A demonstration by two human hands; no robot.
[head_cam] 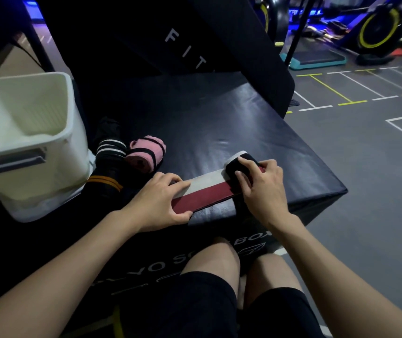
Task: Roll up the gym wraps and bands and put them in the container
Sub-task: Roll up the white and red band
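Note:
A red, white and black wrap (pixel 207 191) lies flat across the near part of the black plyo box (pixel 219 123). Its far end is rolled into a small black roll (pixel 240 167). My right hand (pixel 260 186) grips that roll with curled fingers. My left hand (pixel 161 201) holds down the wrap's loose near end, thumb at its edge. A rolled pink wrap (pixel 146 152) and a black wrap with white stripes (pixel 109 150) lie at the box's left side. The white container (pixel 22 132) stands at the left, its inside bare where visible.
A dark wrap with orange stripes (pixel 104 181) lies beside the container. A black padded panel (pixel 195 45) leans behind the box. Grey gym floor with painted lines (pixel 365 118) spreads to the right, with exercise bikes (pixel 378 28) far back. My knees sit below the box.

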